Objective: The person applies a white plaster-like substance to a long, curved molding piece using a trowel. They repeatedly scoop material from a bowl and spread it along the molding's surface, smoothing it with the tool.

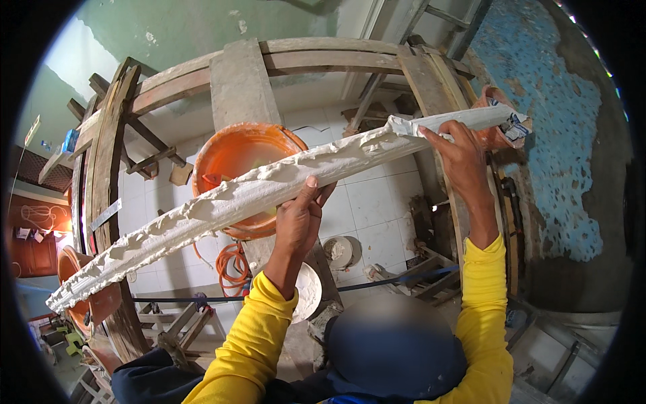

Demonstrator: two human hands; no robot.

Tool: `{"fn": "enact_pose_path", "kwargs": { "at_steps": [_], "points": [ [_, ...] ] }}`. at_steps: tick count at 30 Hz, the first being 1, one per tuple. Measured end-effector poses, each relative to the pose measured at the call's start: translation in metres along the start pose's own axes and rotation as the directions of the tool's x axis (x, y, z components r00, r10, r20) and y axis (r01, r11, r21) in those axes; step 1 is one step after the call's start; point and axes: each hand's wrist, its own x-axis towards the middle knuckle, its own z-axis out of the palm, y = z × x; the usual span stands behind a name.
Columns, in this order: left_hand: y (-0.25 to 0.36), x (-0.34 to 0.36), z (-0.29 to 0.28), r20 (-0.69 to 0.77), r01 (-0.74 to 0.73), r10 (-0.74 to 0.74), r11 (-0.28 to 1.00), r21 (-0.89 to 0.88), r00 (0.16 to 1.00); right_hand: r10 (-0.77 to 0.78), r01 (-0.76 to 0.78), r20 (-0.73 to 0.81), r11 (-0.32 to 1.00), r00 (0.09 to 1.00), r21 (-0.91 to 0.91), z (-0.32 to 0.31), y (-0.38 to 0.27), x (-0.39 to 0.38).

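A long white cornice moulding [282,185] slants across the view, with thick wet plaster paste along its edges. My left hand [299,215] holds it near the middle from the near side, thumb on top. Close to the far right end, my right hand [461,151] is closed at the upper edge; a small pale piece [406,126] shows at its fingertips, and I cannot tell whether it is a tool or a lump of paste. The moulding's ends lie over an orange container [101,306] at left and another orange container [494,138] at right.
Below the moulding, a large orange basin [249,138] sits on a plank [245,81]. Wooden scaffold beams [330,64] frame the space above a tiled floor [377,202]. A white bucket of paste [307,293], a smaller bucket [338,251] and a coiled orange hose [232,266] are nearby.
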Motion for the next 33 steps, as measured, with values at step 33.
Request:
{"fn": "enact_pose_path", "kwargs": {
  "at_steps": [33],
  "points": [
    [-0.002,-0.003,0.003,-0.049,-0.031,0.031,0.999,0.006,0.998,0.357,-0.274,-0.061,0.806,0.932,0.525,0.028,-0.164,-0.029]
  ]
}}
